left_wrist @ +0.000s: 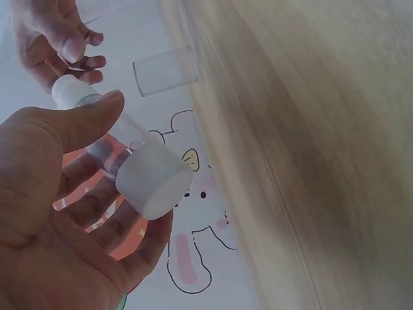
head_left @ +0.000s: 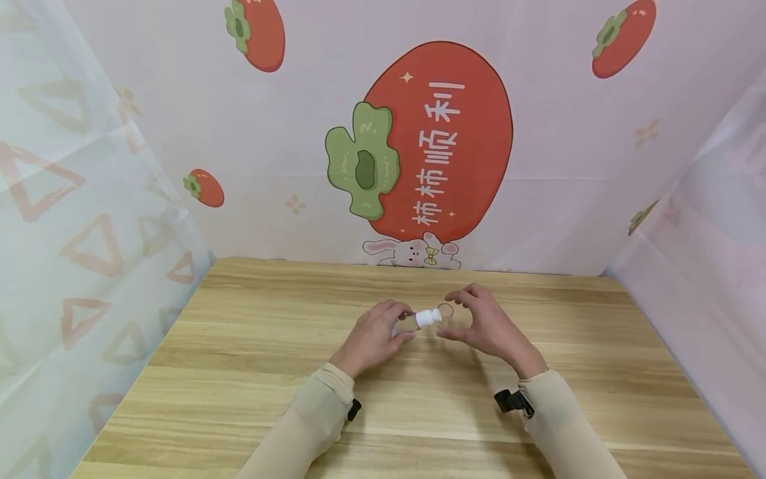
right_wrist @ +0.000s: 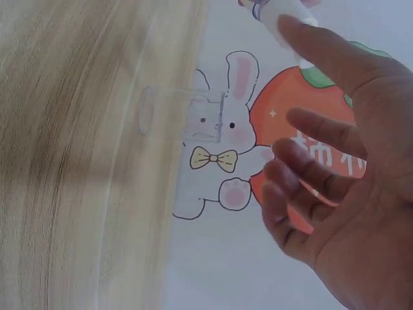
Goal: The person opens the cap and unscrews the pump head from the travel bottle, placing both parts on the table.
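small bottle in the left hand, clear cylinder by the right

the bottle lies aslant in the left hand, thumb along one side and bent fingers round the other, so the grip closes on its middle. its white top points toward the right hand; its wide white base sticks out at the other end, near the little finger. the right hand has fingers loosely bent, thumb well apart, and holds nothing. a clear cylinder stands upright on the table, apart from the fingers in the wrist views.

the bottle has a see-through middle between smooth, opaque white ends. the cylinder is thin-walled and straight-sided, its upper rim dark in the head view. pale wood grain streaks the table; behind it hangs a creased backdrop printed with red fruit and a rabbit.
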`<move>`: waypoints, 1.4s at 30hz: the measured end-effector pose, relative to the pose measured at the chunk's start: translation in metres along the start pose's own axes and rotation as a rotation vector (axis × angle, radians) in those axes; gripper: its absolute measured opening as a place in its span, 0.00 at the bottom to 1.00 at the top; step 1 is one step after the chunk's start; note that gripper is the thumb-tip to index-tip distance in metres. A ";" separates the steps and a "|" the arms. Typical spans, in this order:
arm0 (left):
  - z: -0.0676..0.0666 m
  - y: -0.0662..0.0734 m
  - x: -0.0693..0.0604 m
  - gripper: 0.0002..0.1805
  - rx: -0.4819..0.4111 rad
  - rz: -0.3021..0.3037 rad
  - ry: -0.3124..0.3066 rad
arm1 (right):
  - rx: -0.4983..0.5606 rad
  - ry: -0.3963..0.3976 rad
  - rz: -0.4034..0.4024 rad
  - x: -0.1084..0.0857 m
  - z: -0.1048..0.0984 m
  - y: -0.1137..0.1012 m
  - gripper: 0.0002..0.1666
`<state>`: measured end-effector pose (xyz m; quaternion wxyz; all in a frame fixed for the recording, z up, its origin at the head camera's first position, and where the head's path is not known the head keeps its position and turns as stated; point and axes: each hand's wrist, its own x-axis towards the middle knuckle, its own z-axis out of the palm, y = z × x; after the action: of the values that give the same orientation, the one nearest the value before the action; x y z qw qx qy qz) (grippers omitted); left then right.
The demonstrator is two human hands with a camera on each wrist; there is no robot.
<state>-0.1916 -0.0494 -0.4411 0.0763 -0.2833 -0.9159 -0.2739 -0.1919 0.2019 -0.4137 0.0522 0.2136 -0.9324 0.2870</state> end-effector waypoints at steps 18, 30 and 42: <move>0.004 0.011 0.004 0.20 0.177 0.108 0.098 | 0.156 -0.126 -0.071 0.006 0.007 -0.013 0.14; 0.003 0.013 0.005 0.20 0.172 0.164 0.179 | 0.214 -0.126 -0.065 0.005 0.012 -0.012 0.11; -0.001 0.016 0.007 0.20 0.119 0.124 0.095 | 0.265 -0.119 -0.020 0.004 0.011 -0.013 0.14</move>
<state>-0.1884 -0.0361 -0.4311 0.1531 -0.3212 -0.9066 -0.2269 -0.1900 0.1850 -0.4152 -0.0288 0.2445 -0.8856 0.3939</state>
